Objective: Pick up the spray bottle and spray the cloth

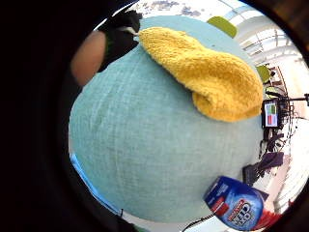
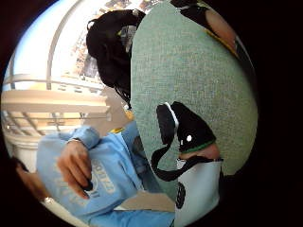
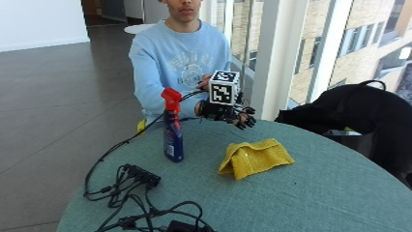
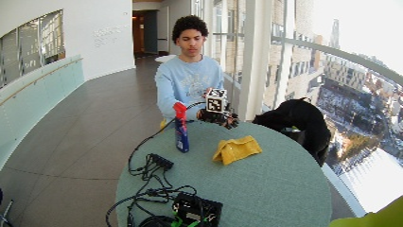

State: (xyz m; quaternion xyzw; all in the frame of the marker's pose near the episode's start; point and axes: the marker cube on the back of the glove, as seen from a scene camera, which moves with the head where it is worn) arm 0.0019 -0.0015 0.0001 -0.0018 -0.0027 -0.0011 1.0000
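A blue spray bottle (image 3: 172, 130) with a red trigger head stands upright on the round teal table (image 3: 309, 193), left of centre. A folded yellow cloth (image 3: 255, 157) lies to its right. My gloved right hand (image 3: 227, 112) hovers over the table's far edge, behind both and apart from them, fingers loosely curled downward and holding nothing. In the little finger side palm view the cloth (image 1: 207, 72) lies on the table below the palm and the bottle (image 1: 239, 205) stands further off. The wide outside view shows the bottle (image 4: 182, 131), cloth (image 4: 236, 149) and hand (image 4: 217, 116) in the same layout.
A power strip and tangled black cables (image 3: 138, 176) lie on the table's front left, with one cable running up to the hand. A black bag (image 3: 354, 113) sits beside the table's right edge. My bare left hand (image 2: 75, 165) rests against my blue sweater.
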